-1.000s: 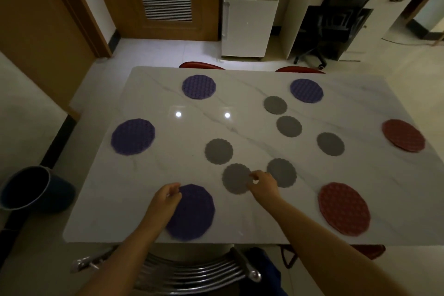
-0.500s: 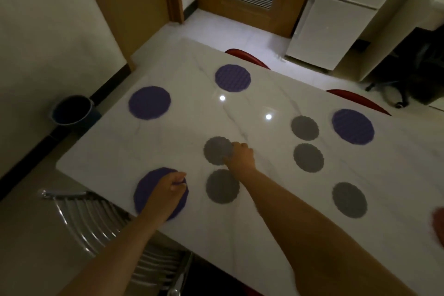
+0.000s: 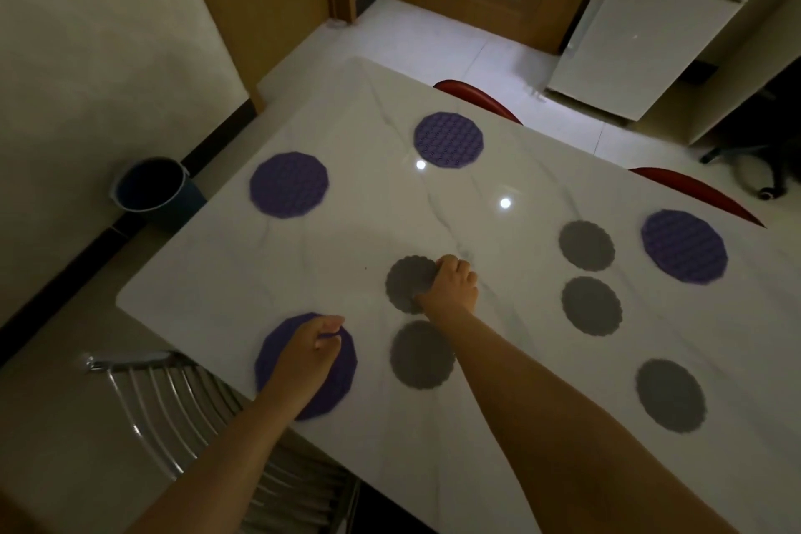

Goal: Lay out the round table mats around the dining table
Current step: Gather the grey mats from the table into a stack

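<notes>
On the white marble table (image 3: 242, 273) lie round mats. My left hand (image 3: 303, 356) rests on a purple mat (image 3: 340, 382) at the near-left edge, with fingers pinched at the mat's far rim. My right hand (image 3: 453, 284) grips the right edge of a scalloped grey mat (image 3: 405, 282) near the table's middle. Just in front of that one lies another grey mat (image 3: 418, 356). More grey mats (image 3: 586, 245) (image 3: 591, 306) (image 3: 669, 395) lie to the right. Three purple mats (image 3: 289, 184) (image 3: 448, 140) (image 3: 684, 246) sit along the left and far sides.
A metal-backed chair (image 3: 164, 395) stands at the near-left corner. A dark bucket (image 3: 151, 186) is on the floor by the left wall. Two red chairs (image 3: 477, 98) (image 3: 693, 193) are tucked in at the far side. Behind them stands a white fridge (image 3: 650, 35).
The view has swung left, so the red mats are out of sight. My right hand left the near grey mat and reached the grey mat farther in. My left hand stayed on the purple mat.
</notes>
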Demonstrator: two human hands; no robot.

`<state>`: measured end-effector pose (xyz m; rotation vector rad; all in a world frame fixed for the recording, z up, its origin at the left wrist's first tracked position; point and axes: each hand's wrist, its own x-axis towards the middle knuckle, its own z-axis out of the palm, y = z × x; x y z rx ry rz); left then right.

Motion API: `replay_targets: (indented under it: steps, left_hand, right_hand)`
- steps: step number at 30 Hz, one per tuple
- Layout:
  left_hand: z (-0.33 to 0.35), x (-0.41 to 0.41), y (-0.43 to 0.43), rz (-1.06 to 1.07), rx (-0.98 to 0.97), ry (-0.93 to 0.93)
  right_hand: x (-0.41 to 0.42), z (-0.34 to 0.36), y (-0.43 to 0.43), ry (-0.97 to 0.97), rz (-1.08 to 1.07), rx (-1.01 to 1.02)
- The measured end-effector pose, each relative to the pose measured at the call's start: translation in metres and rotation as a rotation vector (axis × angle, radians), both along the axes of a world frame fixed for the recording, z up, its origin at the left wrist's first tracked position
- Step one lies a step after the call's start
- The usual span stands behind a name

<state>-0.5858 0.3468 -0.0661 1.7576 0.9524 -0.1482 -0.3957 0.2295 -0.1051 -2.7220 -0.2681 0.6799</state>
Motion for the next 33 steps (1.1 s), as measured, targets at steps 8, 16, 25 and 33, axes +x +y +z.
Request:
replay_targets:
  steps: [8, 16, 25, 33]
  left_hand:
    - [0.014, 0.014, 0.007, -0.049, -0.016, -0.057]
    - [0.017, 0.015, 0.009, -0.065, -0.011, -0.061]
    - [0.031, 0.018, 0.013, -0.008, -0.185, -0.170]
    - [0.041, 0.015, 0.006, 0.179, -1.030, -0.278]
  right_hand:
    - [-0.011, -0.004, -0.009, 0.034, -0.113, 0.151]
    - [-0.005, -0.003, -0.010, -0.021, -0.032, 0.036]
    - [-0.019, 0.055, -0.066, 0.177, -0.412, 0.752]
    - [-0.081, 0.097, -0.069, 0.397, -0.357, 0.879]
